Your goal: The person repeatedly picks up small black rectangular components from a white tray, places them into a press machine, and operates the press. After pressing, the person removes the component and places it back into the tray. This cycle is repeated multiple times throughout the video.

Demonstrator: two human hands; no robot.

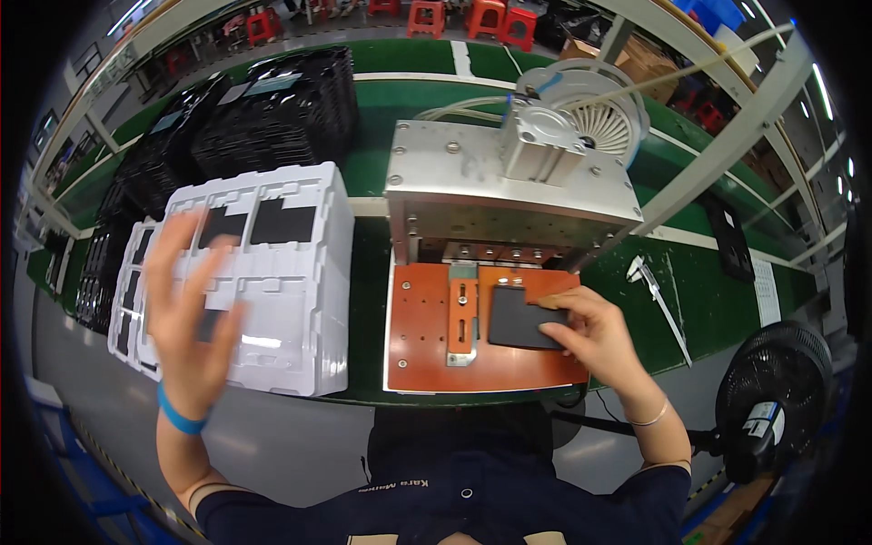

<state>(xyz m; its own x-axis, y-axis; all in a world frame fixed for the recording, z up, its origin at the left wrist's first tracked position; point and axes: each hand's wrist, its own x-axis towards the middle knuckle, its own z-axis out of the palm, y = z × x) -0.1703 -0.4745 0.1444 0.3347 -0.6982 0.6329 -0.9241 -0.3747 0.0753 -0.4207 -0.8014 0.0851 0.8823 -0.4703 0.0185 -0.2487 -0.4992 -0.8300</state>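
My right hand (598, 334) pinches the right edge of a dark grey flat plate (520, 320), thumb on top. The plate lies on the orange bed (420, 341) of a metal press (454, 173), to the right of a slotted orange-and-metal stop (461, 318). Over a stack of white plastic trays (282, 350) hovers my left hand (186, 313), blurred by motion, fingers spread and nothing seen in them. Dark flat pieces (283, 222) sit in the top tray's pockets, some partly behind that hand.
Stacks of black trays (272, 118) stand at the back left. A caliper (658, 304) rests on the green table (368, 272) right of the press. Further right are a black fan (772, 391) and a black tray (727, 236). A white reel (609, 118) stands behind the press.
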